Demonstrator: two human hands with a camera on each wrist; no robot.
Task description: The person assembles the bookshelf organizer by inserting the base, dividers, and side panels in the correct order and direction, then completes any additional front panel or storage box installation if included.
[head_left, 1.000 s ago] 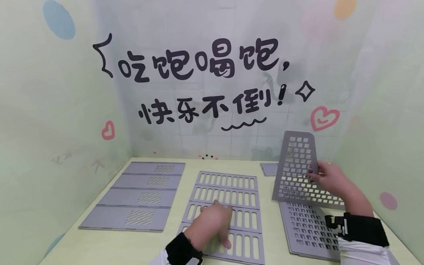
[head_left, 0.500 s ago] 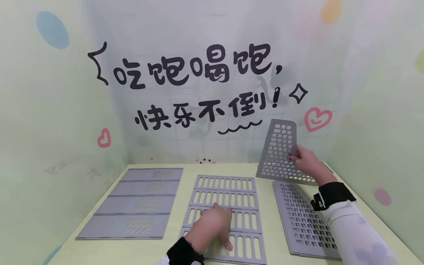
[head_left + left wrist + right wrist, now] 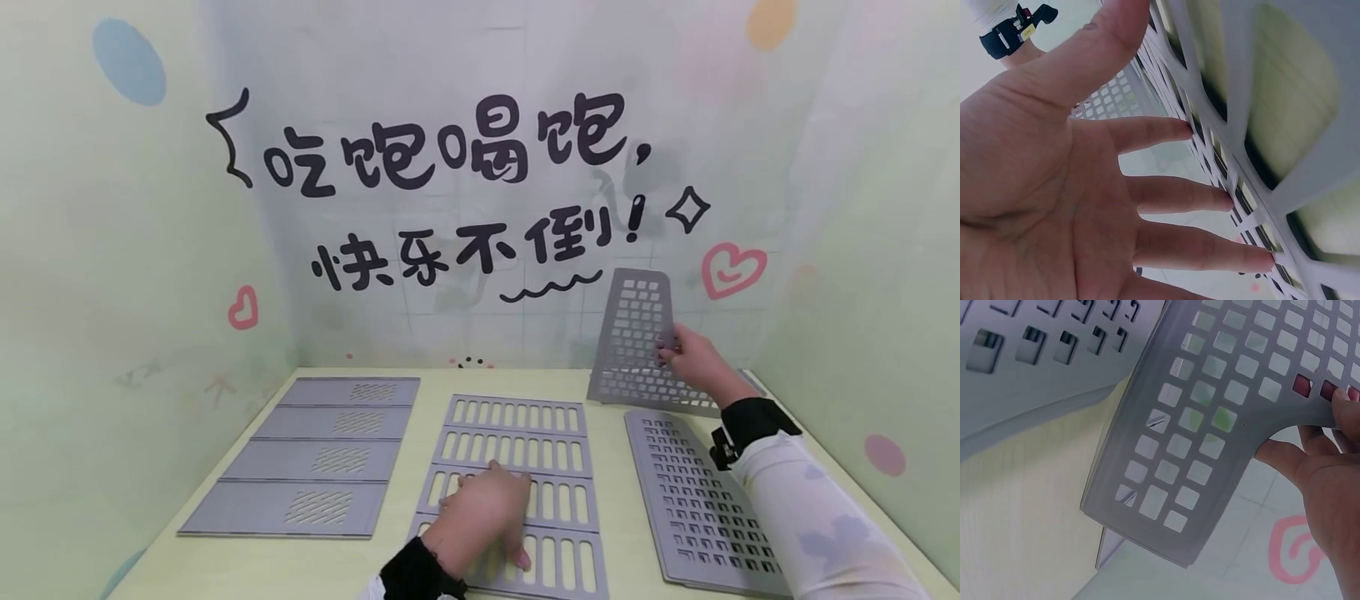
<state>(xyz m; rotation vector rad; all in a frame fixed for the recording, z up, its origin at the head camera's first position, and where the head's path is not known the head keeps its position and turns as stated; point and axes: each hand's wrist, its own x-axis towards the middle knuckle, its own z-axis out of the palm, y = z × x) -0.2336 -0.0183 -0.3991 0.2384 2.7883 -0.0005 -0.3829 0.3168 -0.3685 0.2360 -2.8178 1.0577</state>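
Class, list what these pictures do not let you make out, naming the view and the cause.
Head view: some slots of the slotted panels, covered by the left hand.
Head view: the near right corner of the lower perforated panel, behind the right sleeve.
Left wrist view: the tip of the left little finger, cut off by the bottom edge.
Right wrist view: the raised perforated panel's far end, cut off by the frame.

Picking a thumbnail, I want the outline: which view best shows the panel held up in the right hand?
The head view: most of the raised panel shows, partly covered by the right hand. The right wrist view is closer but cropped; the left wrist view shows apparently just a patch behind the left thumb.
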